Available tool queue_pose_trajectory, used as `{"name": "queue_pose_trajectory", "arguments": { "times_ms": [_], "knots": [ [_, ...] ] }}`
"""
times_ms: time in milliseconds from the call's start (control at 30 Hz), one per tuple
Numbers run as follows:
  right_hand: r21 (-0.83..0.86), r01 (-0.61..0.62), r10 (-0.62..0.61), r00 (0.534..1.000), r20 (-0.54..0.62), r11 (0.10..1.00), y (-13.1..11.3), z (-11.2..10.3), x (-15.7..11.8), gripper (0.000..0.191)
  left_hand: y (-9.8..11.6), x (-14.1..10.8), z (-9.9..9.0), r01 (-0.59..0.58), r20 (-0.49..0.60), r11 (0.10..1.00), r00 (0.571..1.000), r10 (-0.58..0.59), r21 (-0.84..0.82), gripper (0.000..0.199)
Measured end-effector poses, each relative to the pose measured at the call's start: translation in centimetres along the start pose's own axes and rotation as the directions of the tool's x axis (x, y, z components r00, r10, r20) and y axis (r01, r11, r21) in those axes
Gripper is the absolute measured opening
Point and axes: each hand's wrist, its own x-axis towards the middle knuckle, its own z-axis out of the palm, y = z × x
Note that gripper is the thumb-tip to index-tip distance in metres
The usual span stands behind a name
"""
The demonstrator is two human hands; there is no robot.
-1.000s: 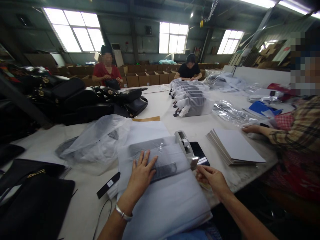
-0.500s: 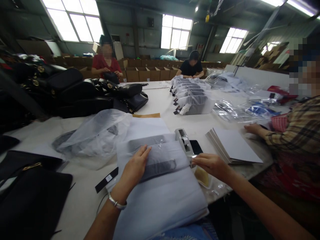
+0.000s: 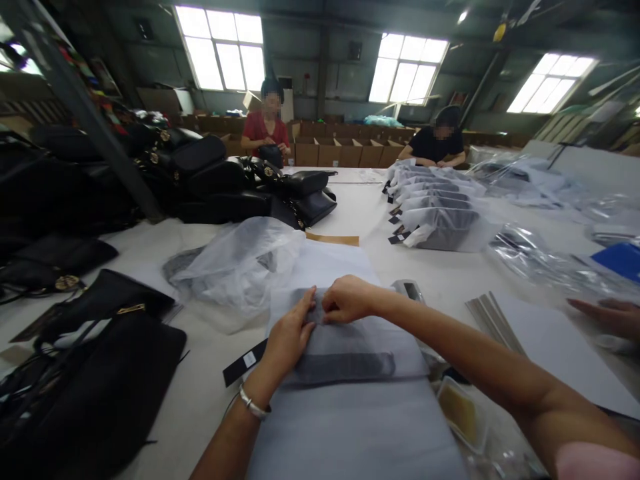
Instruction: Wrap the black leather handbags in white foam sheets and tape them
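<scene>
A dark item wrapped in translucent white tissue (image 3: 350, 347) lies on a stack of white sheets (image 3: 350, 427) in front of me. My left hand (image 3: 290, 337) rests on its left part, fingers spread. Against the wrap's upper edge, just right of the left fingertips, my right hand (image 3: 349, 300) is closed with fingertips pressed down; what it pinches is hidden. A black tag (image 3: 245, 362) with a white label sticks out at the left. The tape dispenser (image 3: 409, 290) is partly covered by my right forearm.
Black bags (image 3: 110, 360) pile up at the left, beside crumpled clear plastic (image 3: 240, 267). Wrapped bags (image 3: 440, 213) stand in a row beyond. Grey-white boards (image 3: 545, 340), a yellow sponge in a tray (image 3: 460, 410) and a person's hand (image 3: 607, 317) are at the right. Two people sit across the table.
My right hand has moved from beside the tape dispenser leftward onto the wrapped item, near my left hand. The view has swung left, so the scene sits further right.
</scene>
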Motion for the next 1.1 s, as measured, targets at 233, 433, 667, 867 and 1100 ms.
{"name": "queue_pose_trajectory", "arguments": {
  "times_ms": [233,433,667,867,1100],
  "knots": [
    [-0.296,-0.082,0.122,0.985,0.120,0.952,-0.8,-0.8,2.9,0.046,-1.9,0.0,0.7,0.002,-0.020,0.984,1.000,-0.006,-0.176,0.081],
    [-0.126,-0.407,0.407,0.913,-0.022,0.905,2.9,0.2,1.8,0.061,-1.7,0.0,0.5,0.003,-0.004,0.978,1.000,-0.004,-0.209,0.073],
    [-0.001,-0.623,0.594,0.745,-0.304,0.782,-0.1,3.4,-6.5,0.034,-1.3,-0.3,0.5,-0.018,-0.026,0.986,1.000,0.014,-0.165,0.067],
    [0.023,-0.244,0.238,0.913,-0.331,0.969,-7.1,10.2,-10.2,0.092,-1.7,-0.1,1.0,-0.058,-0.054,0.985,0.997,0.050,-0.164,0.062],
    [0.107,-0.227,0.249,0.921,-0.299,0.968,-5.5,8.7,-9.5,0.093,-0.9,-1.3,-1.2,-0.052,-0.271,0.998,0.962,0.037,-0.047,0.056]
  ]
}}
